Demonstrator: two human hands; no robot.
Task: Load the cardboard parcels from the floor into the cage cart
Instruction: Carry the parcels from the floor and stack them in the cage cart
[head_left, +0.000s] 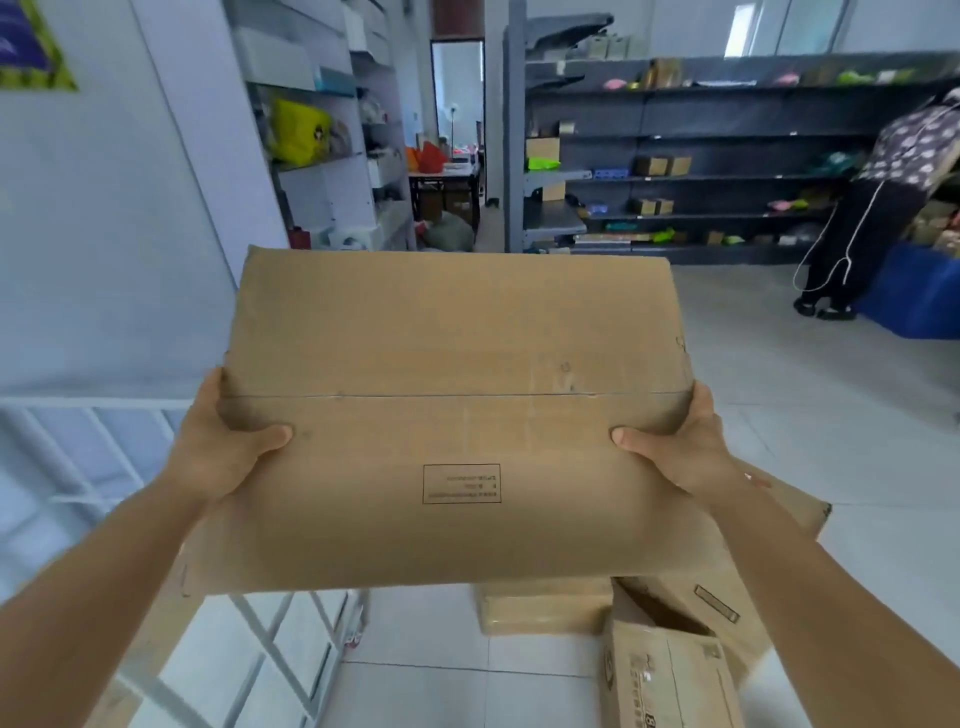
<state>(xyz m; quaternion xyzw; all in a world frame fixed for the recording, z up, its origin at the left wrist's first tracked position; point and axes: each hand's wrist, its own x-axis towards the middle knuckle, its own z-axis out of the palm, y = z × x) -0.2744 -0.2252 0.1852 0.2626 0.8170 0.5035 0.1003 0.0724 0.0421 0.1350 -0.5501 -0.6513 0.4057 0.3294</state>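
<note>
I am seeing both hands gripping a large flat brown cardboard parcel in the air: left hand and right hand clasping opposite edges, thumbs on top.

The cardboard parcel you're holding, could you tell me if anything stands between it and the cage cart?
Nothing visible does. Both the left hand and right hand grip the cardboard parcel in the air, and the cage cart stands directly to its left; the parcel hides part of the cart.
</note>
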